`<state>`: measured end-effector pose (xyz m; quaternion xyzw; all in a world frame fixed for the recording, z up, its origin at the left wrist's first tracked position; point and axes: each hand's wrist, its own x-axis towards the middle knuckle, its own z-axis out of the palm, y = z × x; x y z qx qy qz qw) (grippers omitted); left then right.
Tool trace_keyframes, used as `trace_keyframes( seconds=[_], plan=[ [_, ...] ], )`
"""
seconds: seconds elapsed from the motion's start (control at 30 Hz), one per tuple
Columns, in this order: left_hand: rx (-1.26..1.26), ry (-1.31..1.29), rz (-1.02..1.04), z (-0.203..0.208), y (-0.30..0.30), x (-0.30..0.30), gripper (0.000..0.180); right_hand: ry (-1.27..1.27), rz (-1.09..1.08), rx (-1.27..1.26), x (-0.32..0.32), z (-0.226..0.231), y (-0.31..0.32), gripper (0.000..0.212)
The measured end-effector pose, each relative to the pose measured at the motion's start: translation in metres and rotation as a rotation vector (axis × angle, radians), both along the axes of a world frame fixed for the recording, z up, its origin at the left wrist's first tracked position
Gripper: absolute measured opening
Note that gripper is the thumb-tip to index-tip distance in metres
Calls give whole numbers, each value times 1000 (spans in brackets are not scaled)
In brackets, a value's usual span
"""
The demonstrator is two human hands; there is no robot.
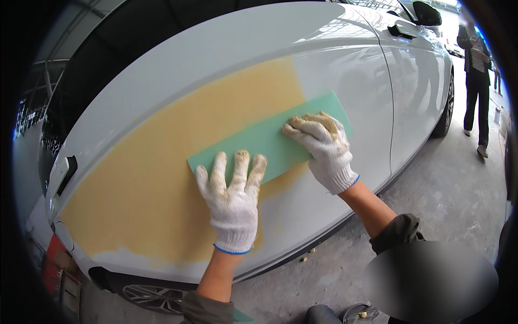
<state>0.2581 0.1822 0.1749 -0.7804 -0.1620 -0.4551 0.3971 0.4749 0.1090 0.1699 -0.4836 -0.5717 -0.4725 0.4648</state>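
While your left grip (233, 201) splays on the green sheet (270, 127), your right grip (320, 146) curls there, hold indiscernible, yellow-patched car (175, 137) behind.

Two gloved hands (233, 200) (325, 144), one green sheet (270, 136), one yellow patch (156, 183), one white car (360, 81), two door handles (67, 173) (402, 32), two wheels (151, 296) (447, 110) and one side mirror (427, 13) show.

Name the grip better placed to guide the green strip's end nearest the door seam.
Right, most likely: the right grip rests on the green strip toward the end nearest the door seam, while the left grip sits toward the opposite end, farther from it.
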Motion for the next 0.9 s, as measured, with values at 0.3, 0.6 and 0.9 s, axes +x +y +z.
trace_keyframes(
  seconds=[0.3,0.6,0.9],
  plan=[
    [-239,-10,-81,-110,-11,-9,35,119,-20,-227,-13,-102,-25,45],
    [30,-12,-26,46,-24,0,46,-46,-56,63,5,46,-16,45],
    [42,25,-66,4,-1,-3,43,2,-64,13,-4,-2,-7,48]
  ],
)
